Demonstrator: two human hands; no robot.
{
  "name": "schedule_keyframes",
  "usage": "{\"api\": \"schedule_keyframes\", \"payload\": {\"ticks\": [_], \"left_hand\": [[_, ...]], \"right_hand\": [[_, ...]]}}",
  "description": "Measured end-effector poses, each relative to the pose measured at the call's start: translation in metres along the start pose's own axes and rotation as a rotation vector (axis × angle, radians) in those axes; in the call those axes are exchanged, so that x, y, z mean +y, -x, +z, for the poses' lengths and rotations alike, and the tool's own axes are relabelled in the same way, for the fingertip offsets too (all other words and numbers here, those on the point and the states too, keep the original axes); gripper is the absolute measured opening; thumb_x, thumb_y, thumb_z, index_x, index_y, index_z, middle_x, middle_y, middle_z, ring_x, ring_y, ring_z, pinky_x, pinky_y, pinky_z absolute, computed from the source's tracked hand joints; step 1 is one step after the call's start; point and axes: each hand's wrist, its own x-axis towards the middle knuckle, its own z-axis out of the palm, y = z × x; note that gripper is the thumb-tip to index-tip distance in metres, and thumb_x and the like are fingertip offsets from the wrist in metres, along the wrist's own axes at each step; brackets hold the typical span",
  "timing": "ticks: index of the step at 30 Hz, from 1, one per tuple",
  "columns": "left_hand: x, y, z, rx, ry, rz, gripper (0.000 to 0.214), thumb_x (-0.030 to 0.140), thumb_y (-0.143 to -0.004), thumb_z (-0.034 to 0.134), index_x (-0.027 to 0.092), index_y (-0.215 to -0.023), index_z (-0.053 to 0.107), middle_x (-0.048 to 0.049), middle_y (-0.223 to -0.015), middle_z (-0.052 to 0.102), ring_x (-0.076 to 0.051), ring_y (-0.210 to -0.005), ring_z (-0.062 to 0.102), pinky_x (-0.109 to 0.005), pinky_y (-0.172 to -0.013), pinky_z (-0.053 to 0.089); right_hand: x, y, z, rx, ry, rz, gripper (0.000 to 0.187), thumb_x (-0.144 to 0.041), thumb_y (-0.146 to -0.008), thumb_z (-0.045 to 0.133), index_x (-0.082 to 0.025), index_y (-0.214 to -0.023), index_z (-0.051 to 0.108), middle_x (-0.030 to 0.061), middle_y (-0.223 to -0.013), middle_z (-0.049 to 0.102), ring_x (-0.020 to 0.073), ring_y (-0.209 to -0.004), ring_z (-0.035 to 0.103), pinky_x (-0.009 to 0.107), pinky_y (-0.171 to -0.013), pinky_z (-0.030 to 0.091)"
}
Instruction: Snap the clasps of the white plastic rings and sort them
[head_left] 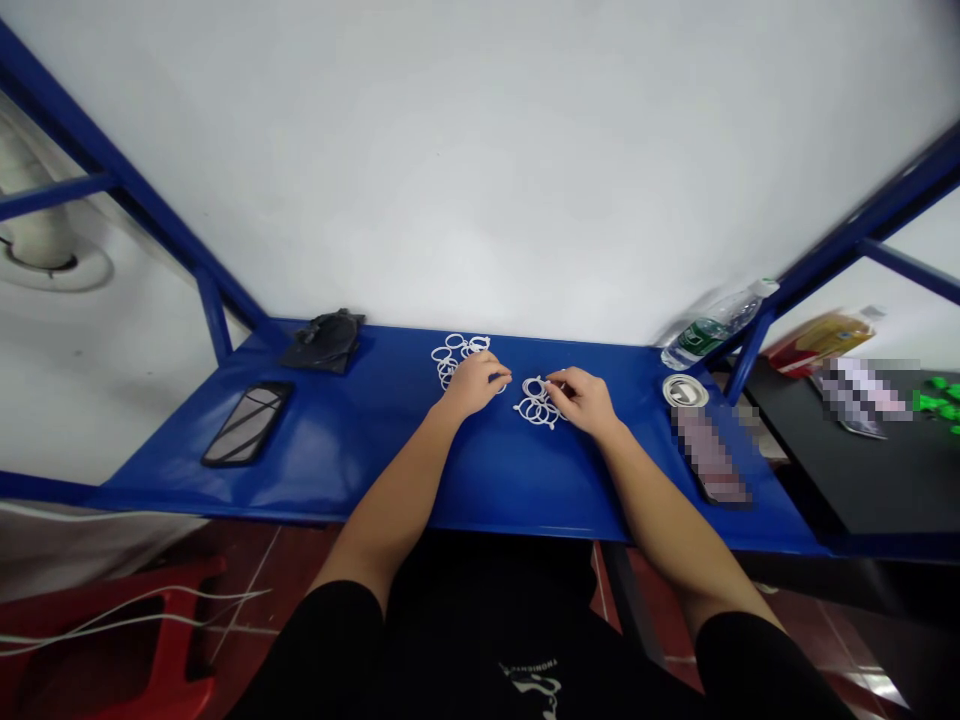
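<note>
Two small heaps of white plastic rings lie on a blue table (375, 450). My left hand (475, 382) rests beside the far heap of rings (453, 352), fingers curled and pinched toward the right. My right hand (587, 398) sits at the near heap of rings (535, 408) with thumb and fingers pinched on one white ring at the heap's right edge. What the left fingers hold, if anything, is too small to make out.
A black phone (247, 423) lies at the table's left and a dark cloth pouch (325, 340) at the back left. A water bottle (712, 327), a round tin (685, 391) and a blurred flat object (710, 455) stand at the right. A red stool (112, 650) is below left.
</note>
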Motion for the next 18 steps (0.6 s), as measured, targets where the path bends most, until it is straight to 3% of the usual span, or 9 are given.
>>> {"api": "schedule_keyframes", "payload": {"ticks": [3, 7, 12, 18], "left_hand": [[0.014, 0.001, 0.0, 0.094, 0.161, 0.086, 0.011, 0.028, -0.095, 0.072, 0.024, -0.101, 0.08, -0.0049, -0.107, 0.068, -0.019, -0.103, 0.066, -0.037, -0.096, 0.055], [0.03, 0.004, 0.006, 0.129, 0.293, 0.21, 0.011, 0.031, -0.096, 0.072, 0.024, -0.1, 0.08, -0.0047, -0.105, 0.068, -0.017, -0.099, 0.066, -0.036, -0.092, 0.057], [0.034, 0.006, 0.018, 0.132, 0.253, 0.332, 0.016, 0.036, -0.098, 0.069, 0.025, -0.097, 0.081, -0.0042, -0.095, 0.072, -0.018, -0.091, 0.067, -0.037, -0.087, 0.056], [0.03, 0.005, 0.023, 0.122, 0.148, 0.34, 0.019, 0.037, -0.1, 0.067, 0.023, -0.099, 0.079, -0.0045, -0.096, 0.078, -0.019, -0.089, 0.069, -0.038, -0.086, 0.054]], "right_hand": [[-0.004, 0.001, 0.006, -0.043, -0.006, -0.009, 0.023, -0.038, -0.101, 0.061, -0.024, -0.115, 0.072, 0.0044, -0.089, 0.076, 0.0159, -0.065, 0.067, 0.03, -0.063, 0.053], [-0.006, 0.001, 0.009, -0.052, 0.005, -0.052, 0.026, -0.036, -0.104, 0.058, -0.023, -0.124, 0.069, 0.0059, -0.093, 0.076, 0.0172, -0.07, 0.068, 0.031, -0.066, 0.054], [-0.003, 0.0, 0.011, -0.057, -0.045, -0.182, 0.023, -0.028, -0.106, 0.052, -0.023, -0.115, 0.072, 0.0085, -0.101, 0.077, 0.0208, -0.09, 0.072, 0.033, -0.077, 0.057], [-0.002, 0.001, 0.013, -0.055, -0.066, -0.177, 0.021, -0.032, -0.104, 0.057, -0.023, -0.116, 0.072, 0.0085, -0.1, 0.077, 0.0204, -0.085, 0.071, 0.034, -0.074, 0.058]]}}
